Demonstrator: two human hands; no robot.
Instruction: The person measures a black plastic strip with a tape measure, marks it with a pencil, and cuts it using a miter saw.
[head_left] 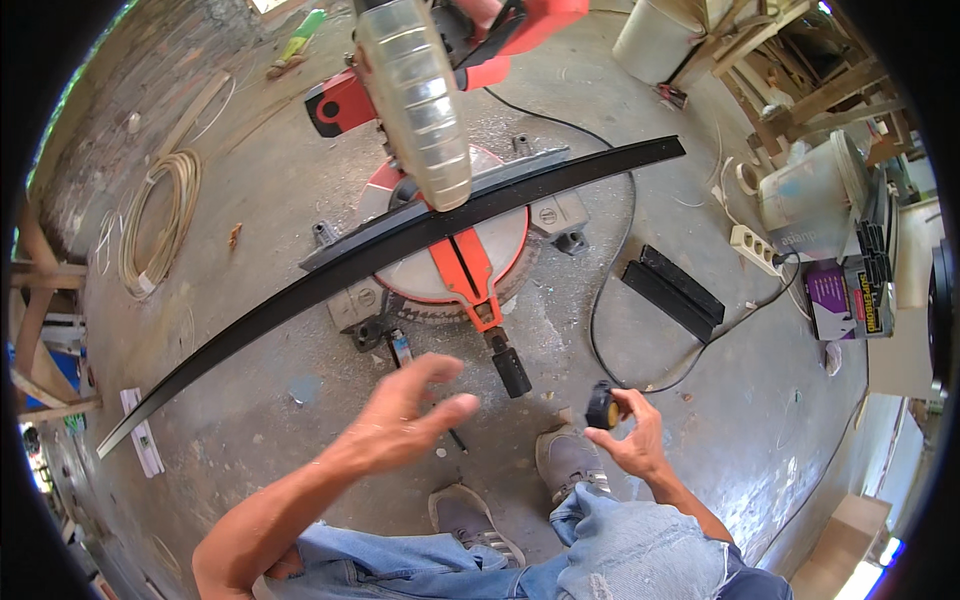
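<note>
My right hand point(642, 440) grips a black and yellow tape measure point(602, 408) above the floor near my shoes. My left hand point(395, 418) is empty, thumb and fingers apart, in front of the red miter saw point(342, 104). A long black profile strip point(335, 272) lies across the saw's table and fence, under the clear blade guard point(415, 100). It reaches far out to the left. The saw's black front handle point(511, 372) points toward me, between my hands. Beneath my left hand, a thin dark stick point(458, 438) is partly hidden.
Short black profile pieces point(672, 293) lie right of the saw, beside its black cable point(597, 335). A white power strip point(754, 246), a bucket point(812, 195) and a purple box point(835, 303) stand at the right. Coiled tubing point(165, 215) and a white level-like bar point(143, 435) are left.
</note>
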